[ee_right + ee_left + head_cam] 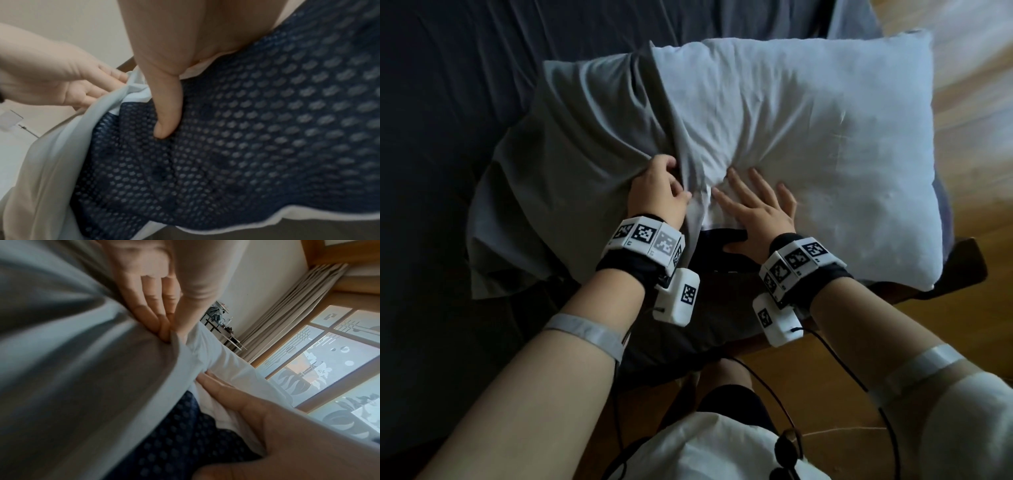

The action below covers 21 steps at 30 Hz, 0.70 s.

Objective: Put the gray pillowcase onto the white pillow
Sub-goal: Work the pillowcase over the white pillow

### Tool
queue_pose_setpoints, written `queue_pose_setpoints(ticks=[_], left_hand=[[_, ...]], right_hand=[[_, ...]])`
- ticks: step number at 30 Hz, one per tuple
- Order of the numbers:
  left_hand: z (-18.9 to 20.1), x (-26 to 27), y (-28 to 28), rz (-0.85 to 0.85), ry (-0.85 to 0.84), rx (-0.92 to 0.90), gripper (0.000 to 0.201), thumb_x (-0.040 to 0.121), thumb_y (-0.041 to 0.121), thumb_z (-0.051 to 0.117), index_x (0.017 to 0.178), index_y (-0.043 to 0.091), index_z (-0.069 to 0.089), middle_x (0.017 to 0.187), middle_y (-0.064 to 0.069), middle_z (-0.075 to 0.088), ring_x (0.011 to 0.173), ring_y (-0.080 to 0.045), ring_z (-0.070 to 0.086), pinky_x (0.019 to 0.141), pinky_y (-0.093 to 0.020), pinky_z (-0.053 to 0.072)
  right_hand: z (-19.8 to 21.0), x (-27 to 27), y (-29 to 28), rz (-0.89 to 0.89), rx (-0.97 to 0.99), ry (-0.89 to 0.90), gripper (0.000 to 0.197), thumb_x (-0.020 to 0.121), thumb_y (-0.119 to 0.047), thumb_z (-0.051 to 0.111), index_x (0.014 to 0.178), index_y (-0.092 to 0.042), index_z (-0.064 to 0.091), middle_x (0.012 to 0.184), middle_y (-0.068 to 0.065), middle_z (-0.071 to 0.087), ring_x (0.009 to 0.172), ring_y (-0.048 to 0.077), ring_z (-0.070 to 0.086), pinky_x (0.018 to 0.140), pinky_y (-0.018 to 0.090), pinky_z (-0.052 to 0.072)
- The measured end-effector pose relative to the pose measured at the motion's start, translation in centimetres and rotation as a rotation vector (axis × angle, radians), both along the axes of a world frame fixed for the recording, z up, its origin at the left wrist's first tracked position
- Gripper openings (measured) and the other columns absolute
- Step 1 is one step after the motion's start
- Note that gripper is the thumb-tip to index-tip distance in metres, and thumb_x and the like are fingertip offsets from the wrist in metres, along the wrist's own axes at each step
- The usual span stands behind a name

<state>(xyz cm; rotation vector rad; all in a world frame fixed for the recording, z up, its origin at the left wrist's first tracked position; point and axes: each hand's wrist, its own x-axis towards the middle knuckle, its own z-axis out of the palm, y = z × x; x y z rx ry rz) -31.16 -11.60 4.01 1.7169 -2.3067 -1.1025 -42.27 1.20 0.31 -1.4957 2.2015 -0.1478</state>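
Left hand [659, 186] pinches the wrinkled gray pillowcase [571, 164] half-covering the white pillow [808, 137]; right hand [755, 209] lies spread.

Black wristbands [822, 274] with white marker-tag blocks [643, 240], white camera boxes [677, 301] below wrists, black cables [852, 373], grey forearm straps [585, 334], white top [709, 448].

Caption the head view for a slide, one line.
Left hand grips the gray pillowcase, half over the pillow; right hand presses it flat.
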Motion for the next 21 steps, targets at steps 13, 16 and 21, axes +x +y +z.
queue_pose_setpoints(ticks=[13, 16, 21], left_hand=[[0.2, 3.4, 1.9, -0.325, 0.055, 0.493, 0.036, 0.069, -0.008, 0.072, 0.104, -0.004, 0.063, 0.076, -0.003, 0.06, 0.068, -0.007, 0.055, 0.074, -0.021, 0.046], [0.4, 4.0, 2.4, -0.384, -0.011, 0.465, 0.022, 0.07, 0.0, 0.074, 0.089, 0.005, 0.066, 0.08, -0.004, 0.062, 0.08, -0.017, 0.059, 0.08, -0.029, 0.048], [-0.4, 2.7, -0.1, -0.261, -0.016, 0.245, 0.031, 0.066, 0.012, 0.078, 0.065, 0.026, 0.051, 0.064, 0.004, 0.058, 0.068, -0.02, 0.058, 0.078, -0.037, 0.053]], right_hand=[[3.7, -3.4, -2.2, -0.125, -0.125, -0.099, 0.086, 0.063, -0.047, 0.077, 0.137, -0.042, 0.033, 0.152, -0.001, 0.022, 0.141, 0.025, 0.012, 0.112, 0.044, 0.005], [3.8, -3.6, -4.7, -0.109, 0.018, -0.093, 0.117, 0.054, -0.053, 0.079, 0.141, -0.048, 0.002, 0.156, -0.005, -0.013, 0.143, 0.023, -0.018, 0.114, 0.047, -0.012], [1.0, -3.9, -6.0, -0.141, 0.056, -0.057, 0.125, 0.044, -0.063, 0.077, 0.14, -0.051, -0.003, 0.156, -0.008, -0.002, 0.144, 0.021, -0.004, 0.115, 0.048, 0.002]])
